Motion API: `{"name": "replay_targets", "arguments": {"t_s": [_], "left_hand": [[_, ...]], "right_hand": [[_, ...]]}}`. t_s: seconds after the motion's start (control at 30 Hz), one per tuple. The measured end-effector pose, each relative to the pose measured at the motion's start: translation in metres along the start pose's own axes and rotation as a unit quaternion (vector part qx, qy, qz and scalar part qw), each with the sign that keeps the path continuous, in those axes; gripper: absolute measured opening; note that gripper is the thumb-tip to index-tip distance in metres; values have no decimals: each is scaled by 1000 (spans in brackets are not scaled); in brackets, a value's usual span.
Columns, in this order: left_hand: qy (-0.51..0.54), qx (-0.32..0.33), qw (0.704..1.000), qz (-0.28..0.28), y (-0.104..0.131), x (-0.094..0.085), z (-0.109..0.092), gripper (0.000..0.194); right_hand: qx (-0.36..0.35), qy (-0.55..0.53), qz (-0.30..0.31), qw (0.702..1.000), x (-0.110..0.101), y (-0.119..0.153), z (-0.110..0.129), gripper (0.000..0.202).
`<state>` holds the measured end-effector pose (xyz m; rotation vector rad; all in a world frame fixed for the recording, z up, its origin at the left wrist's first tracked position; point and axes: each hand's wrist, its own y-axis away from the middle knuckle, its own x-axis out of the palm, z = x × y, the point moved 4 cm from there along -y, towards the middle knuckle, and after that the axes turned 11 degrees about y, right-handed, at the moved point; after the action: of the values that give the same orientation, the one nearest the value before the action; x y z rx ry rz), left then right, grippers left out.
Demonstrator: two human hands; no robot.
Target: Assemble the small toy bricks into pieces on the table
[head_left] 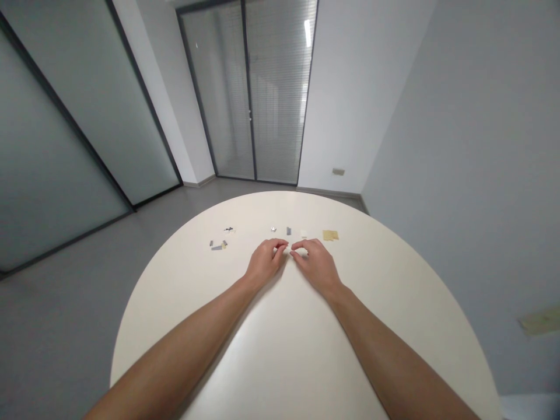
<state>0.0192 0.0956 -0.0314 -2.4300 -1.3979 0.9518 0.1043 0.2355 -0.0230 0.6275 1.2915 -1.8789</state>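
Note:
My left hand point(266, 257) and my right hand point(318, 263) meet fingertip to fingertip low over the white table. The fingers of both are curled into pinches. A tiny pale bit seems to sit between the fingertips, too small to name. Just beyond them lies a small grey piece point(289, 231), with a little silvery cluster point(273, 229) to its left. A small white piece point(303, 234) lies just past my right fingers. Farther right are yellowish paper-like squares point(330, 235).
On the left of the round table point(280, 361) lie small dark bits point(228, 229) and several grey strips point(217, 248), one with a yellowish part. Beyond the table's far edge stand a glass door with blinds point(280, 99) and a pale wall point(363, 87).

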Motion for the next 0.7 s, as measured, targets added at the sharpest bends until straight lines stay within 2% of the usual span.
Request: {"name": "replay_targets", "arguments": {"t_s": [0.33,0.7], "left_hand": [[5,9,1000,6,0,1,2,20],[-26,3,1000,6,1,0,4,20]], "right_hand": [[-22,-8,-2,1000,0,0,-1,10],[-14,-7,2,1000,-2,0,1,12]]}}
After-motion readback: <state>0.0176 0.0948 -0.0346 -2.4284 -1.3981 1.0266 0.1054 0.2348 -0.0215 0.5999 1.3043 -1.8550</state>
